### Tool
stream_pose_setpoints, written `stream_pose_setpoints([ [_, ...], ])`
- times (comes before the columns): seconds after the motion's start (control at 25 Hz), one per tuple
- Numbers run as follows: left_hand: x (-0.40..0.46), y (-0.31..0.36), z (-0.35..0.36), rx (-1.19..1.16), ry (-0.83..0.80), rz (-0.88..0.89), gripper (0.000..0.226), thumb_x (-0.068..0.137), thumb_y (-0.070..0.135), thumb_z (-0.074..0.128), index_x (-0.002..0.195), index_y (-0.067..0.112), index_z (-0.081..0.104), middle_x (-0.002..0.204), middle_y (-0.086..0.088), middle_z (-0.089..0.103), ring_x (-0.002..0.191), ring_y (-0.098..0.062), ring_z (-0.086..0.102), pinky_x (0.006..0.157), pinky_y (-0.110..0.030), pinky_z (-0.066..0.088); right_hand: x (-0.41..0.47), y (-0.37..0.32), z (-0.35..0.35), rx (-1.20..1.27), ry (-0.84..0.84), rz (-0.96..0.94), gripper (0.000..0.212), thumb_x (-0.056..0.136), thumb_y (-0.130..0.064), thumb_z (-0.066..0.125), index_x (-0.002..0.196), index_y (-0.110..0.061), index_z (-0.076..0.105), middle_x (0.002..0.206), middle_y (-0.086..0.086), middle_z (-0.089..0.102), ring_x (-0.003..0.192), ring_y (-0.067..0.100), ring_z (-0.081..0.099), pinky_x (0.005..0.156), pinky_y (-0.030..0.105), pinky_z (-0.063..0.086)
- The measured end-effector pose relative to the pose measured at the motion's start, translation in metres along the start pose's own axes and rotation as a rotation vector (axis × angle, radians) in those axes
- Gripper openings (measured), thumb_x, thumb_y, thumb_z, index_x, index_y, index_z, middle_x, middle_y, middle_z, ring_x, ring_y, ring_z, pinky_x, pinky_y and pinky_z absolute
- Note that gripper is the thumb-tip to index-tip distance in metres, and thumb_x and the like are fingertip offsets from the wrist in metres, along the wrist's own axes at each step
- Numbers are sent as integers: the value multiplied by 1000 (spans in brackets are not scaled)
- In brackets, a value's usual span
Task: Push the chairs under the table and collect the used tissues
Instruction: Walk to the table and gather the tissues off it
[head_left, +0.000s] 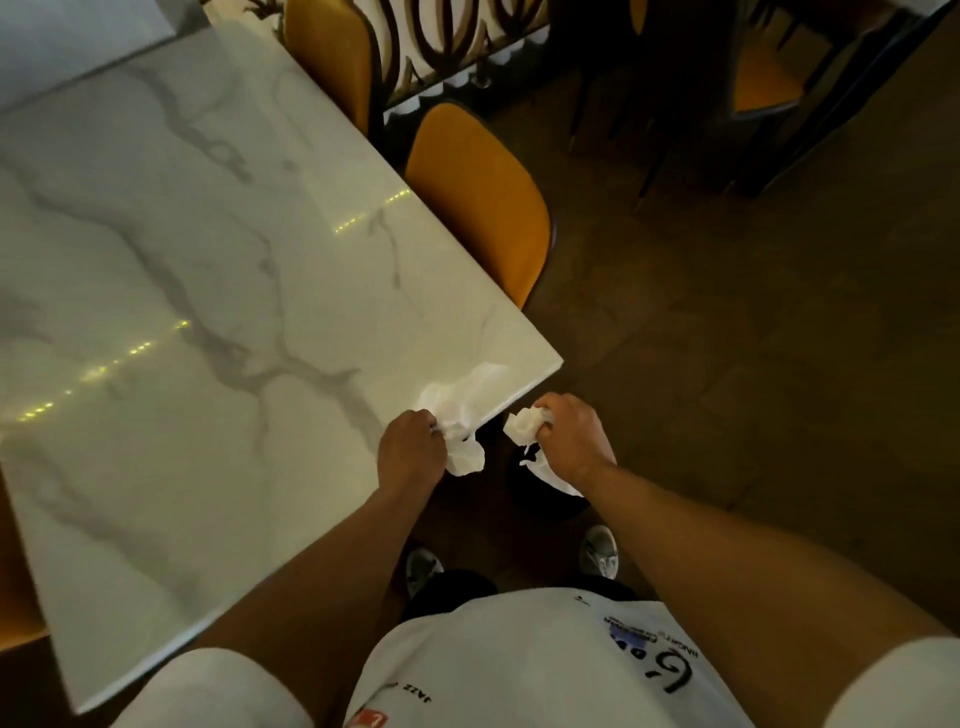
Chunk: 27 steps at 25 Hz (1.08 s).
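A white marble table (182, 270) fills the left of the view. My left hand (410, 449) grips a crumpled white tissue (460, 410) at the table's near right corner; part of it lies on the tabletop and part hangs off the edge. My right hand (571, 436), just off the corner above the floor, holds a second wadded tissue (524, 423). Below it sits a dark round bin (550, 506) with white paper inside. Two orange chairs stand along the table's right side, the near chair (483, 202) and the far chair (332, 57), both tucked against the edge.
Brown floor (753, 364) spreads to the right. A patterned divider (457, 41) stands behind the chairs. Another dark table with an orange chair (763, 78) is at the top right. My shoes (600, 551) stand near the bin. An orange seat edge (15, 597) shows at far left.
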<state>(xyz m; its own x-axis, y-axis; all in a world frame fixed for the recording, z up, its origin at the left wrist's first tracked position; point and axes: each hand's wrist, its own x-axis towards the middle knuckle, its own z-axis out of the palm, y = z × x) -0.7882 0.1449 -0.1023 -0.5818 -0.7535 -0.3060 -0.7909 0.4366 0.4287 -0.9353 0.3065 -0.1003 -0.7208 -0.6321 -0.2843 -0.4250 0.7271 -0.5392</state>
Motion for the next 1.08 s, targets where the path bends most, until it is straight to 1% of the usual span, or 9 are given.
stream_pose_setpoints([
  [0.2, -30, 65, 49, -7, 12, -108, 22, 96, 12, 56, 103, 2, 73, 105, -15, 70, 98, -31, 65, 85, -36, 47, 7, 74, -39, -19, -141, -32, 18, 99, -9, 59, 114, -8, 68, 112, 12, 66, 97, 22, 63, 80, 31, 51],
  [0.28, -44, 85, 68, -35, 6, -152, 20, 95, 12, 56, 100, 3, 74, 102, -14, 71, 97, -31, 67, 82, -36, 49, 8, 99, -50, -23, -187, -37, 18, 96, -9, 57, 110, -7, 68, 109, 13, 66, 95, 26, 63, 79, 36, 51],
  [0.4, -60, 101, 89, -40, -49, -205, 20, 97, 13, 58, 106, 5, 74, 105, -12, 72, 97, -30, 68, 85, -37, 54, 8, 124, -59, -26, -232, -18, 20, 95, -8, 57, 111, -6, 68, 108, 12, 65, 96, 27, 62, 82, 39, 51],
  [0.56, -64, 99, 105, -77, -121, -282, 15, 96, 12, 59, 95, 6, 72, 91, -10, 70, 87, -27, 67, 80, -44, 58, 1, 146, -56, -21, -287, 34, 20, 95, -7, 57, 112, -8, 68, 109, 11, 65, 96, 25, 61, 83, 38, 52],
  [0.68, -60, 90, 118, -116, -155, -379, 12, 96, 10, 60, 96, 7, 71, 93, -9, 71, 86, -25, 68, 77, -39, 58, 2, 159, -44, -20, -330, 64, 21, 94, -7, 57, 111, -10, 68, 109, 12, 65, 98, 27, 62, 83, 38, 51],
  [0.76, -53, 80, 129, -146, -184, -427, 11, 95, 11, 61, 99, 9, 71, 93, -10, 71, 84, -27, 69, 77, -40, 60, 7, 167, -34, -18, -350, 93, 23, 94, -7, 56, 114, -9, 67, 112, 13, 66, 100, 27, 62, 84, 37, 50],
  [0.88, -38, 70, 149, -184, -227, -425, 10, 96, 12, 62, 96, 7, 71, 92, -13, 71, 84, -29, 69, 77, -42, 60, 22, 172, -17, 12, -349, 142, 29, 96, -8, 54, 123, -6, 66, 119, 17, 66, 107, 32, 62, 90, 39, 50],
  [1.0, -18, 62, 183, -210, -257, -427, 12, 95, 13, 63, 88, 4, 65, 87, -14, 68, 84, -31, 67, 71, -36, 52, 38, 181, 8, 70, -344, 204, 29, 99, -9, 52, 125, -4, 65, 117, 18, 69, 106, 33, 64, 91, 44, 53],
  [1.08, -1, 55, 215, -226, -289, -429, 15, 95, 13, 62, 83, 4, 62, 84, -16, 64, 80, -32, 63, 69, -33, 45, 51, 195, 29, 102, -340, 235, 25, 101, -11, 52, 121, -5, 66, 110, 17, 70, 99, 32, 66, 85, 44, 54],
])
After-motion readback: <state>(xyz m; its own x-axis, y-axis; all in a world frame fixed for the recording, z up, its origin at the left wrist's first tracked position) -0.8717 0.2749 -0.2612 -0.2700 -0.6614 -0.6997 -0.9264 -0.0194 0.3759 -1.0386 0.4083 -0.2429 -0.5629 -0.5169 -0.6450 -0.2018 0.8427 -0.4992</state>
